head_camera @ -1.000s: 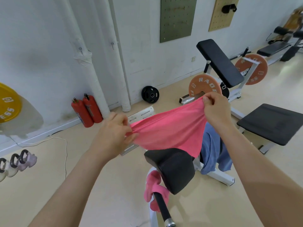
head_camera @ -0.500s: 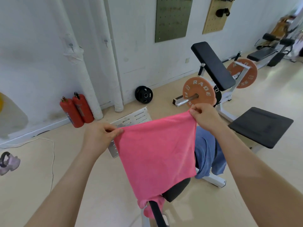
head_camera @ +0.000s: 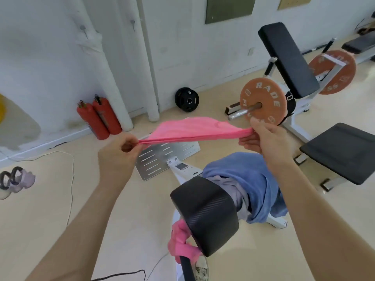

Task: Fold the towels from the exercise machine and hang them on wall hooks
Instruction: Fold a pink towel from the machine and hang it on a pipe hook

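I hold a pink towel (head_camera: 188,129) stretched out in the air between both hands, its body billowing up and away from me. My left hand (head_camera: 116,153) pinches its left corner and my right hand (head_camera: 263,138) grips its right corner. Below, the exercise machine has a black pad (head_camera: 205,216) with a blue towel (head_camera: 249,179) draped beside it over a grey one (head_camera: 229,189). Another pink towel (head_camera: 180,243) is bunched on the machine's bar under the pad. Two hooks (head_camera: 83,30) (head_camera: 133,22) stick out of the white wall.
Two red fire extinguishers (head_camera: 99,117) stand against the wall, a black weight plate (head_camera: 186,100) leans nearby. A bench with orange plates (head_camera: 261,101) and a black seat (head_camera: 343,153) lies to the right. Kettlebells (head_camera: 14,179) and a cable (head_camera: 69,179) are on the floor at left.
The pink towel hung down flat half a second ago; now it is flicked up level, pulled taut between my hands. The view tilted down and the machine's pad is uncovered.
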A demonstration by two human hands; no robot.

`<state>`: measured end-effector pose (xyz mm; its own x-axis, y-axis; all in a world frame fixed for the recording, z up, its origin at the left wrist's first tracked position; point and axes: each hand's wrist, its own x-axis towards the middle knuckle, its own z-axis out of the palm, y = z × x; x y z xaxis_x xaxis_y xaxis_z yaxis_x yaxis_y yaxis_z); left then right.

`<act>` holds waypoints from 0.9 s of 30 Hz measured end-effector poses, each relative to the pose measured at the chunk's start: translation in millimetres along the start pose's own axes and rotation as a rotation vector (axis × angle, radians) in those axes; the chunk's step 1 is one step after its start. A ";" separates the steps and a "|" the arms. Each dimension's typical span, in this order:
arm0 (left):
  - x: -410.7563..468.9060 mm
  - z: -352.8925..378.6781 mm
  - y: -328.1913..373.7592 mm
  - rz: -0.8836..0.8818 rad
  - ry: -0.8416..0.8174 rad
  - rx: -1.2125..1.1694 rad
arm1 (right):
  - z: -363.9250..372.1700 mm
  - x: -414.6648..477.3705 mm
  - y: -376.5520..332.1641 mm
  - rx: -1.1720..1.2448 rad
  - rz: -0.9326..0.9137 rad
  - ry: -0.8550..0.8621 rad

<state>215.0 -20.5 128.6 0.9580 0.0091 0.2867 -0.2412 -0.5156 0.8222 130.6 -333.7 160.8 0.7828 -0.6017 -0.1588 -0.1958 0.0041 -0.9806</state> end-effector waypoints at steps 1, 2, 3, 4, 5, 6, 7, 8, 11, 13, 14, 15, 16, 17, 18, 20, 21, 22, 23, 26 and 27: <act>-11.9 5.3 -14.9 -0.012 -0.057 0.025 | -2.5 -1.4 22.4 -0.047 0.047 0.019; -24.3 10.3 -31.3 -0.003 -0.123 0.085 | -4.8 -4.1 46.1 -0.112 0.097 0.029; -36.8 15.2 -48.0 0.023 -0.193 0.171 | -7.0 -7.4 70.7 -0.179 0.150 0.032; -49.8 19.6 -65.0 0.048 -0.262 0.255 | -8.8 -12.0 95.2 -0.240 0.214 0.026; -62.9 22.8 -80.4 0.044 -0.328 0.304 | -9.9 -18.5 117.1 -0.275 0.290 0.027; -76.2 24.7 -93.5 0.004 -0.391 0.333 | -9.9 -26.8 136.0 -0.290 0.368 0.020; -89.0 25.9 -104.6 -0.055 -0.450 0.351 | -9.4 -35.6 151.3 -0.292 0.437 0.014; -101.0 26.7 -114.0 -0.130 -0.508 0.351 | -9.3 -43.4 166.8 -0.291 0.493 0.009; -127.0 27.2 -129.4 -0.441 -0.645 0.212 | -9.7 -61.7 198.3 -0.266 0.627 0.011; -135.3 27.8 -133.3 -0.582 -0.631 0.099 | -8.8 -68.4 207.6 -0.214 0.688 0.008; -137.2 28.1 -134.4 -0.632 -0.602 0.049 | -7.6 -69.9 209.7 -0.161 0.715 0.024; -137.5 28.5 -135.0 -0.679 -0.566 -0.008 | -5.9 -71.0 209.9 -0.088 0.741 0.049; -137.2 29.0 -135.1 -0.730 -0.530 -0.076 | -3.8 -71.5 209.3 -0.002 0.775 0.084; -136.4 29.8 -135.6 -0.777 -0.498 -0.145 | -1.5 -71.1 207.9 0.103 0.811 0.122; -135.9 30.3 -135.6 -0.812 -0.468 -0.206 | 0.7 -70.8 207.1 0.217 0.845 0.162; -134.1 31.3 -133.2 -0.812 -0.413 -0.274 | 3.2 -69.8 207.2 0.424 0.901 0.223; -133.4 31.7 -130.5 -0.783 -0.393 -0.273 | 4.5 -70.0 206.1 0.487 0.920 0.245; -132.1 32.2 -127.5 -0.745 -0.371 -0.261 | 5.9 -69.7 203.2 0.524 0.929 0.254; -130.2 32.1 -123.7 -0.707 -0.352 -0.255 | 6.9 -69.1 199.4 0.541 0.919 0.259; -117.4 31.1 -103.0 -0.588 -0.313 -0.276 | 12.5 -66.7 169.9 0.473 0.791 0.280; -110.2 30.9 -92.3 -0.543 -0.313 -0.289 | 14.6 -65.2 155.0 0.431 0.720 0.286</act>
<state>136.5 -0.4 6.0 0.9440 -0.0685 -0.3228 0.2957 -0.2587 0.9196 57.8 -282.1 17.5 0.3666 -0.5134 -0.7759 -0.2993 0.7246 -0.6208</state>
